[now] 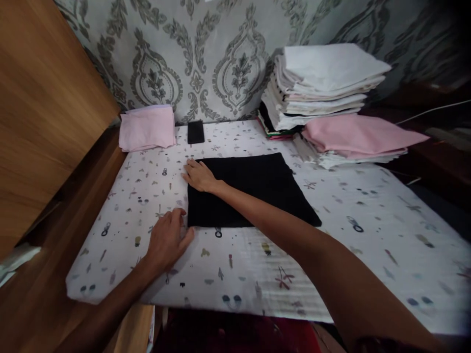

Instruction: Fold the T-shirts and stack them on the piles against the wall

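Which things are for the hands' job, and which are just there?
For the job:
Flat black rectangular cloth, under right hand, near left hand
Probably too: pink folded cloth bundle, tall mostly white cloth stack, pink-topped cloth pile

Probably just there:
Small flat black rectangular object
Brown wooden panel

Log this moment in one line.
right hand: on black rectangular cloth | left hand: at its near-left corner | beneath: white patterned sheet

Blk fabric (pixel 253 176): matt, smooth. Tbl cover (pixel 312 274): cloth, sl. wrinkled. Side panel (pixel 47 98): wood-grain, smooth.
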The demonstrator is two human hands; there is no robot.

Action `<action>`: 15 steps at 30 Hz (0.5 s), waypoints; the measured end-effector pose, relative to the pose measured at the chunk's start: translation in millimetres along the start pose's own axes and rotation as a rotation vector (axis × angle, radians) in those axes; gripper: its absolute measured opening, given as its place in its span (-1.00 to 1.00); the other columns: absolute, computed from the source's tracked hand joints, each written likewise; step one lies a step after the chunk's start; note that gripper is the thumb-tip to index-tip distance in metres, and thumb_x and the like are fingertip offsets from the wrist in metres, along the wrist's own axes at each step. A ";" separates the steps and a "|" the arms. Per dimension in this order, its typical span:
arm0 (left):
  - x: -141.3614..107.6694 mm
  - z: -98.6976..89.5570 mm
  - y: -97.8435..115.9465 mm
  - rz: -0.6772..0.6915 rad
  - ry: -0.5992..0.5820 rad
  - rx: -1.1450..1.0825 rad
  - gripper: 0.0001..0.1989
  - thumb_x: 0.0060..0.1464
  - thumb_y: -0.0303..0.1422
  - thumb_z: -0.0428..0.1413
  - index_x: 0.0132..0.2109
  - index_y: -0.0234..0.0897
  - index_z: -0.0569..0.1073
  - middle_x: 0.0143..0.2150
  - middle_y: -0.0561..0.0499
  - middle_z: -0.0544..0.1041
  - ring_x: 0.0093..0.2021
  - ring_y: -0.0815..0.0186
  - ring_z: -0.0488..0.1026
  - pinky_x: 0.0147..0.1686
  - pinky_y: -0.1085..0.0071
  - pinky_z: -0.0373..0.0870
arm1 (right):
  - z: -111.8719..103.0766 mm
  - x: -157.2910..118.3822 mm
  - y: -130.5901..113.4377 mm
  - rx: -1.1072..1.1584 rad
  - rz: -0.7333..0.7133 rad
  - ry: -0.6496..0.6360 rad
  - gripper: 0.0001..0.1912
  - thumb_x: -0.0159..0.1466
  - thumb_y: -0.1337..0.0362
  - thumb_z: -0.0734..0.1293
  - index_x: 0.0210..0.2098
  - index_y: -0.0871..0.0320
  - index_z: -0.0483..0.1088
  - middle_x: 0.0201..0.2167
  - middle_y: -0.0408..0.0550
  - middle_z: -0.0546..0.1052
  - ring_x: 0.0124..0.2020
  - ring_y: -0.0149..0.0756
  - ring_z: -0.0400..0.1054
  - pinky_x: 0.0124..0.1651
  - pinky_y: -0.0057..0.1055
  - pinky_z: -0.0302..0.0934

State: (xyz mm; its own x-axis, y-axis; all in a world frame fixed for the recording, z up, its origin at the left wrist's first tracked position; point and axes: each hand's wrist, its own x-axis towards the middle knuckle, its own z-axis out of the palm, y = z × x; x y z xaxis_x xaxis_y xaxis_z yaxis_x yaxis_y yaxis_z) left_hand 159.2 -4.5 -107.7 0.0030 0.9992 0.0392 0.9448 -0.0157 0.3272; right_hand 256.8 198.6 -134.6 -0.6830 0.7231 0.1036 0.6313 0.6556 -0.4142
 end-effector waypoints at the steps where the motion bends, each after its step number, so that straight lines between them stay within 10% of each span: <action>1: 2.0 0.0 2.0 -0.038 -0.014 -0.010 -0.75 0.12 -0.23 0.04 -0.06 -0.16 0.27 -0.33 -0.02 0.49 -0.29 0.09 0.47 -0.29 0.22 0.32 | 2.8 0.9 -0.1 -0.017 0.001 0.015 -0.53 0.46 0.14 0.08 0.19 0.30 0.31 0.38 0.22 0.16 0.43 -0.06 -0.07 0.41 -0.04 -0.17; 15: 2.4 6.5 33.2 -0.131 -0.246 0.238 -0.81 0.10 -0.42 -0.05 -0.11 -0.17 0.25 -0.48 -0.01 0.52 -0.42 0.07 0.54 -0.42 0.30 0.19 | 6.6 -5.2 -0.3 -0.058 -0.029 0.081 -0.49 0.48 0.16 0.03 0.24 0.37 0.25 0.38 0.26 0.15 0.43 -0.07 -0.07 0.41 -0.07 -0.18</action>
State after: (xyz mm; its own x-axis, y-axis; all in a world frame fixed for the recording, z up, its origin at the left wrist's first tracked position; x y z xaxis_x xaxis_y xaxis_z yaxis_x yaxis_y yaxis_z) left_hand 192.7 -2.5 -102.9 -0.0716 0.9714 -0.2264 0.9920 0.0929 0.0849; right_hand 257.8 193.2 -141.0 -0.6710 0.7171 0.1888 0.6332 0.6866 -0.3574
